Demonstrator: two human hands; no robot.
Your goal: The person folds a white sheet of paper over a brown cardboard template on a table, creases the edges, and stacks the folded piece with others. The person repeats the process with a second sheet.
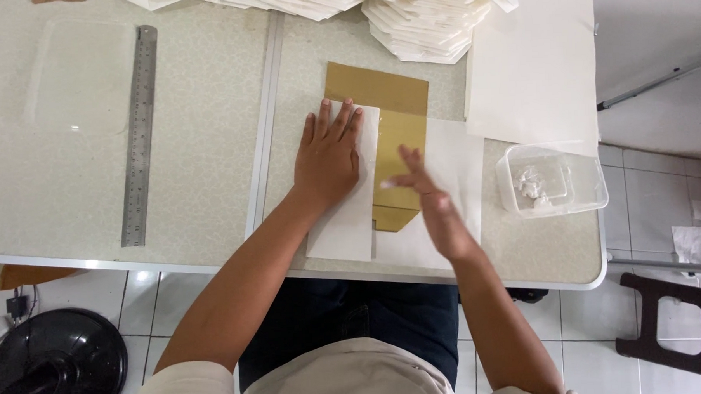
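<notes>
Gold card, folded flat with a pointed lower end [395, 153], lies near the front edge of the speckled pale table [209, 147], and I see it half covered by white paper flaps on both sides. My left hand [330, 155] rests flat and open, fingers together, pressing the left white paper panel [347, 224] down over the card's left edge. My right hand [432, 198] is blurred; it looks open with fingers spread, over the card and the right white paper sheet [450, 158], holding nothing that I can make out. I cannot tell whether it touches the surface.

To the right, near the table's corner, sits a clear plastic tub [552, 182] with crumpled white bits inside. A large white sheet [532, 66] lies behind it. At the far edge, a heap of stacked white folded pieces [414, 20] spreads across. On the left half of the table I see a long steel ruler [138, 134] lying lengthwise, and beside it a clear plastic lid [78, 74]. Below the table, a black round fan base [57, 362] stands on the white tiled floor.
</notes>
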